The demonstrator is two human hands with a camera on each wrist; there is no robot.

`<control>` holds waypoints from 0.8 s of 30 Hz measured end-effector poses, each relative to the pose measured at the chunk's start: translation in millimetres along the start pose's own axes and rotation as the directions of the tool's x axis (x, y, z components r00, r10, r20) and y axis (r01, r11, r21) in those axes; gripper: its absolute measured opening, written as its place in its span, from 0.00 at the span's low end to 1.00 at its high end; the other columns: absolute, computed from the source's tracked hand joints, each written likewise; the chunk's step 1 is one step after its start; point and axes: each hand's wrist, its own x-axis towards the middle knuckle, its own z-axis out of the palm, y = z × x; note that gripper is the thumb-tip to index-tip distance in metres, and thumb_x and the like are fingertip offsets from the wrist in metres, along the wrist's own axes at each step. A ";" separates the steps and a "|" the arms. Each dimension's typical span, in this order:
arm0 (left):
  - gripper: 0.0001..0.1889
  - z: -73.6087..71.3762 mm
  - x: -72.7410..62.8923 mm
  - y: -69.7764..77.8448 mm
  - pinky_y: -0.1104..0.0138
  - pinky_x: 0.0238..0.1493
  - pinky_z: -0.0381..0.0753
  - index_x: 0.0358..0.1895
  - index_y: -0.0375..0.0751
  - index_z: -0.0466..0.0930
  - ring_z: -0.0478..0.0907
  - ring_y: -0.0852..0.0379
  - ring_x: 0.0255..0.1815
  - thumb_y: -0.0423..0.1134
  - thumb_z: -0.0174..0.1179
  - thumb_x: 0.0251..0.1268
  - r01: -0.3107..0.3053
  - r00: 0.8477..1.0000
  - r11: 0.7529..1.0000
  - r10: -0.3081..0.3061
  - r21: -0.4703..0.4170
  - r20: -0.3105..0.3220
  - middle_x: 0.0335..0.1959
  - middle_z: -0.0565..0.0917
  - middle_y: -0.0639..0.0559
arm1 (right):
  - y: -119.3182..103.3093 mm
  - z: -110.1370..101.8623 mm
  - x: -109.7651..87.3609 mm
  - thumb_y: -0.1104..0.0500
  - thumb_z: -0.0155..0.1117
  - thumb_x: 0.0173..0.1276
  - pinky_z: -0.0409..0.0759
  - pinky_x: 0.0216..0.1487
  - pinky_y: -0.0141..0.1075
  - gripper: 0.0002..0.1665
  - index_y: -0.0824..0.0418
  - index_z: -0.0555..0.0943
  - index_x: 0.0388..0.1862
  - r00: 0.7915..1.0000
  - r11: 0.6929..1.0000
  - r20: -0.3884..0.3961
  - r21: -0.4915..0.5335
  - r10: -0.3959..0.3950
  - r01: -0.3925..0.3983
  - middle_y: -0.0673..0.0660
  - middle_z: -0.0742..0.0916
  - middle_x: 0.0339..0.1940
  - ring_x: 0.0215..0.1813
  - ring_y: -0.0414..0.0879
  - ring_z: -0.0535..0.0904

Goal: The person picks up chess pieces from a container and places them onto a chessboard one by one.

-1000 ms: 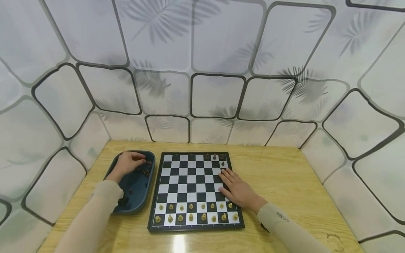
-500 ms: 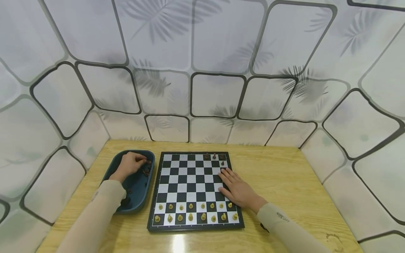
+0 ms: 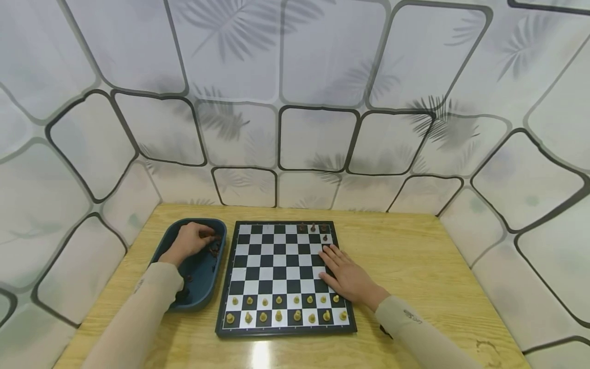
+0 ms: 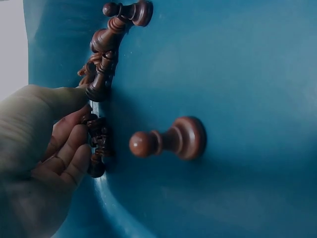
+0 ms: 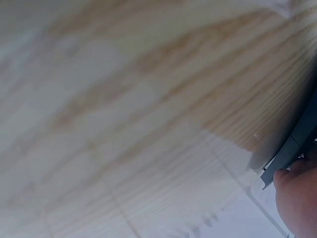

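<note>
While the right grip lies flat, fingers extended, across the right edge of the chessboard, we note from the head view the left grip inside the blue bin on the counter. Gold pieces line two near rows.

Left wrist: fingers bent against dark pieces along the bin's side; we cannot tell whether any is pinched. One pawn sits apart.

Right wrist: right grip beside the board's dark rim.

One chessboard, on it sixteen gold chessmen, four brown chessmen, one bin
</note>
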 end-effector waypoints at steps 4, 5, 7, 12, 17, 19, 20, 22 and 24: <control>0.10 -0.6 -0.9 2.2 0.50 0.45 0.87 0.49 0.32 0.91 0.89 0.43 0.43 0.31 0.67 0.69 -0.022 0.999 1.000 0.022 0.012 0.023 0.43 0.92 0.39 | -0.2 -0.3 -0.6 0.37 0.44 0.85 0.56 0.86 0.53 0.42 0.61 0.59 0.86 1.000 1.000 -0.005 0.003 -0.001 0.001 0.61 0.62 0.87 0.89 0.59 0.52; 0.10 -0.4 -0.8 2.3 0.50 0.45 0.87 0.49 0.33 0.91 0.89 0.44 0.44 0.31 0.67 0.69 -0.022 0.999 1.000 0.022 0.013 0.025 0.43 0.93 0.39 | -0.3 -0.3 -0.7 0.37 0.44 0.85 0.56 0.86 0.53 0.42 0.61 0.60 0.86 1.000 1.000 -0.006 0.002 -0.002 0.002 0.61 0.62 0.87 0.89 0.59 0.52; 0.09 -0.2 -0.8 2.5 0.50 0.46 0.87 0.48 0.34 0.91 0.89 0.44 0.44 0.32 0.67 0.70 -0.020 0.999 1.000 0.019 0.011 0.026 0.43 0.93 0.40 | 0.0 0.1 -0.9 0.37 0.44 0.85 0.56 0.86 0.53 0.42 0.61 0.60 0.85 1.000 1.000 -0.009 0.000 -0.003 0.003 0.62 0.63 0.87 0.88 0.59 0.52; 0.08 -0.4 -0.1 2.0 0.50 0.45 0.87 0.46 0.35 0.92 0.88 0.45 0.42 0.34 0.67 0.71 -0.028 0.999 1.000 0.028 0.010 0.016 0.42 0.93 0.41 | 0.7 1.8 -0.7 0.37 0.42 0.86 0.56 0.86 0.53 0.42 0.61 0.60 0.86 1.000 1.000 -0.006 -0.004 0.002 -0.002 0.62 0.63 0.87 0.89 0.59 0.52; 0.06 -1.6 1.0 3.3 0.51 0.43 0.86 0.42 0.35 0.92 0.87 0.47 0.39 0.33 0.69 0.69 -0.041 0.999 0.999 0.041 0.015 0.012 0.39 0.92 0.42 | 0.4 1.2 -0.3 0.37 0.43 0.86 0.56 0.86 0.53 0.42 0.61 0.60 0.86 1.000 1.000 -0.009 -0.001 0.005 -0.005 0.61 0.62 0.87 0.89 0.59 0.52; 0.05 -1.8 1.2 4.0 0.52 0.42 0.86 0.41 0.35 0.92 0.87 0.48 0.38 0.33 0.70 0.68 -0.041 0.999 0.999 0.041 0.021 0.015 0.38 0.92 0.42 | -0.2 0.5 -0.5 0.37 0.43 0.86 0.56 0.86 0.53 0.42 0.61 0.60 0.86 1.000 1.000 -0.010 0.001 0.001 -0.001 0.61 0.62 0.87 0.89 0.59 0.52; 0.05 -2.1 0.9 4.4 0.52 0.42 0.86 0.41 0.35 0.91 0.87 0.48 0.38 0.33 0.70 0.67 -0.042 0.999 0.999 0.041 0.022 0.020 0.38 0.92 0.42 | -0.4 0.2 -0.6 0.37 0.43 0.86 0.56 0.86 0.53 0.42 0.61 0.59 0.86 1.000 1.000 -0.010 0.001 0.000 0.000 0.61 0.62 0.87 0.89 0.59 0.52; 0.05 -2.0 0.9 5.0 0.52 0.42 0.86 0.41 0.34 0.91 0.87 0.48 0.38 0.32 0.70 0.66 -0.042 0.999 0.999 0.042 0.023 0.027 0.38 0.92 0.41 | -0.8 0.3 -0.9 0.37 0.44 0.86 0.56 0.86 0.53 0.42 0.61 0.59 0.86 1.000 1.000 -0.012 0.004 -0.004 0.004 0.62 0.62 0.87 0.89 0.59 0.52; 0.06 -1.3 1.4 5.6 0.51 0.43 0.86 0.42 0.33 0.91 0.87 0.47 0.39 0.31 0.69 0.66 -0.043 0.999 0.999 0.042 0.020 0.034 0.39 0.92 0.40 | -0.8 1.0 -1.2 0.37 0.43 0.86 0.56 0.86 0.53 0.42 0.61 0.59 0.86 1.000 1.000 -0.013 0.003 -0.005 0.005 0.62 0.62 0.87 0.89 0.59 0.52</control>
